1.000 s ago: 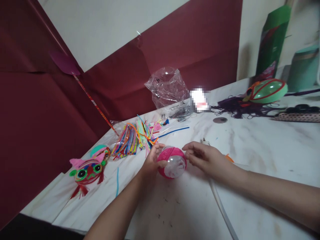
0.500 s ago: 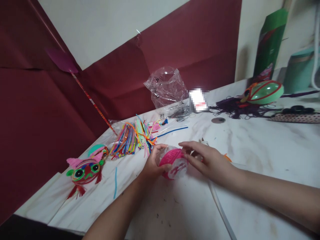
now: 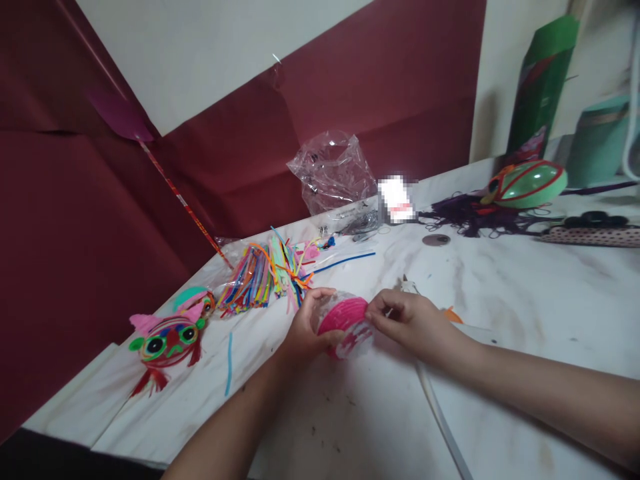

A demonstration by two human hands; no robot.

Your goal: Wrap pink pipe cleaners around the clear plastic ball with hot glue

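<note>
My left hand point(image 3: 313, 327) is wrapped round the left side of a clear, rounded plastic piece point(image 3: 364, 348), its thumb lying across the front. Bright pink strands point(image 3: 345, 315) cover much of that piece in curved rows. At the right edge of the pink strands, my right hand point(image 3: 397, 317) has thumb and forefinger pinched together; what lies between the fingertips is too small to make out. Behind the right hand, a white tool with a pointed tip point(image 3: 407, 285) is partly hidden, with an orange part point(image 3: 453, 315) showing past the wrist.
Left lie a decorated animal face point(image 3: 170, 343), a light blue pipe cleaner point(image 3: 229, 363) and bundled coloured pipe cleaners point(image 3: 255, 280). A clear plastic bag point(image 3: 333, 170) leans behind. A green balloon figure point(image 3: 535, 185) is back right; a white cord point(image 3: 443, 423) runs toward the front edge.
My right hand's fingers have closed from a loose, parted pose into a pinch at the right edge of the pink strands. The plastic piece has turned slightly in my left hand.
</note>
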